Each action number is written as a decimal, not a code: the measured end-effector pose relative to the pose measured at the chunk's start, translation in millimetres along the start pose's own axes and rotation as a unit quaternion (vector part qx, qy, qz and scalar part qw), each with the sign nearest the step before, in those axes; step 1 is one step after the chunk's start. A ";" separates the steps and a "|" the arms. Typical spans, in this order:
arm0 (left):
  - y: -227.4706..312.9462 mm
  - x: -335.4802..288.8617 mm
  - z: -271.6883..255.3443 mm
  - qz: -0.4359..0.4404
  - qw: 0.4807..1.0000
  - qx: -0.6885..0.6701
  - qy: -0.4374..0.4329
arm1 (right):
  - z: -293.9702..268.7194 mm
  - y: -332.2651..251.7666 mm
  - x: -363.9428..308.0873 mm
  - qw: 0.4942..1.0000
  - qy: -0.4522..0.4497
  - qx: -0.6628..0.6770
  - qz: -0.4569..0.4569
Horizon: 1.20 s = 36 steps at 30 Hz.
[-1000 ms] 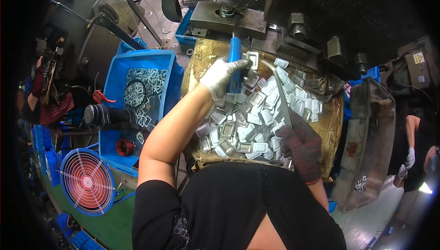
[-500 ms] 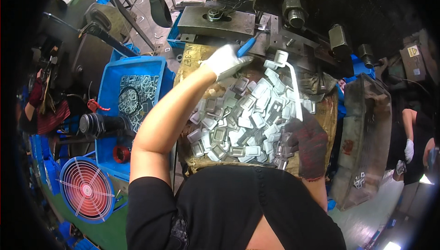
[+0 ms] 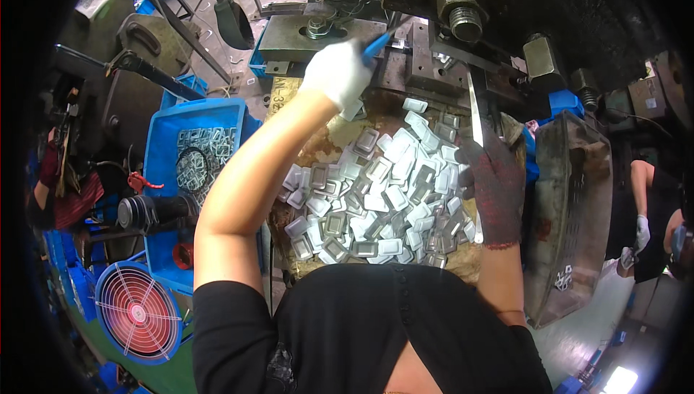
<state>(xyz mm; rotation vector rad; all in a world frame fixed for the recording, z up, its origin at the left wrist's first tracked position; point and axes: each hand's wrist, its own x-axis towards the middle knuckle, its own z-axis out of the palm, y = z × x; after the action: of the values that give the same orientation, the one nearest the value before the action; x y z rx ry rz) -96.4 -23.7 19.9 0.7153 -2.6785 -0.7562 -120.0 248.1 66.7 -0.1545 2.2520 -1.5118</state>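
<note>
Gripping one blue tool [image 3: 377,45] beyond one heap of metal pieces [image 3: 377,202] with left hand [image 3: 336,74], one slender metal tool [image 3: 475,110] at the heap's right edge with right hand [image 3: 496,188]. Left of the heap, one fan [image 3: 137,313]; right, one grey bin [image 3: 577,210].

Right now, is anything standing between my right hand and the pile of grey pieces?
Nothing visible: your right hand is beside the pile of grey pieces, its long tool pointing away toward the machine.
</note>
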 end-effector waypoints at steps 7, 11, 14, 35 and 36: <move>-30.9 -64.5 15.1 0.069 0.992 0.099 -0.045 | 12.2 0.1 14.4 1.000 -0.010 -0.020 0.000; -33.9 -66.3 15.8 0.080 0.988 0.113 -0.069 | 2.7 3.2 16.1 0.997 0.022 -0.066 -0.038; -32.3 -73.0 19.4 0.101 0.985 0.130 -0.050 | -9.0 7.9 16.1 0.996 0.041 -0.044 -0.069; -27.7 -90.0 -5.3 -0.189 0.808 -0.547 -0.111 | 16.0 20.2 -78.5 0.984 -0.169 0.022 0.054; -29.2 -89.8 -4.7 -0.189 0.808 -0.547 -0.110 | 15.9 19.5 -78.5 0.983 -0.171 0.022 0.058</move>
<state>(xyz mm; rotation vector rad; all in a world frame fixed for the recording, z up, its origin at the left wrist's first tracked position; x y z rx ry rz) -7.6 -0.1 -2.8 0.8084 -1.6983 -2.2835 -39.9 267.4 66.1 -0.2462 1.9218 -1.3556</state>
